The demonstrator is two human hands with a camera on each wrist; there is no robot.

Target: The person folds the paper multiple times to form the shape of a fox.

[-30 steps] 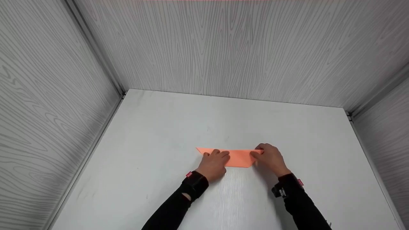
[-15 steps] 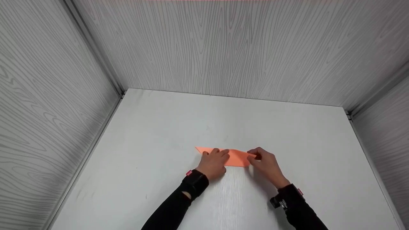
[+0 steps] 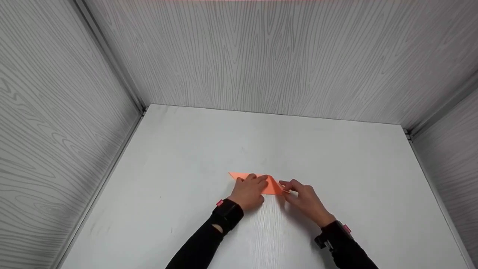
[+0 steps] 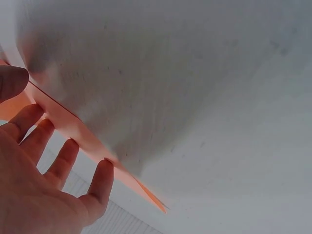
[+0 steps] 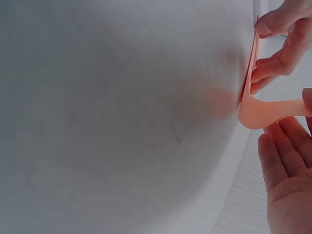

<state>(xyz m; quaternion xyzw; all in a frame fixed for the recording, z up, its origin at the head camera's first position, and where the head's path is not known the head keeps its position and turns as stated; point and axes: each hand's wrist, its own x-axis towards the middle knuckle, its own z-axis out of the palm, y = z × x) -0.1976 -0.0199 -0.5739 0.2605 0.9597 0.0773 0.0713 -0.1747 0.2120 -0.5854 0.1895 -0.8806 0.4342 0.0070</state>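
A folded strip of orange paper (image 3: 272, 188) lies on the white tabletop in the head view, its pointed left end flat. My left hand (image 3: 247, 193) presses on the strip with spread fingers; in the left wrist view its fingertips (image 4: 108, 165) touch the paper (image 4: 80, 130). My right hand (image 3: 307, 202) pinches the right end between thumb and fingers, and that end is lifted and bent toward the near side. From the right wrist, the paper (image 5: 256, 114) shows a rounded bend between the two hands, not a flat crease. The left hand covers part of the strip.
White tabletop (image 3: 194, 149) surrounds the hands. Grey wood-grain panels stand along the back (image 3: 254, 56), the left (image 3: 56, 130) and the right (image 3: 455, 149). A black band with a red tag (image 3: 227, 215) is on the left wrist, a similar one (image 3: 334, 233) on the right.
My right hand has moved left and nearer, carrying the paper's right end from nearly flat into a raised bend. The left hand stays in place on the strip.
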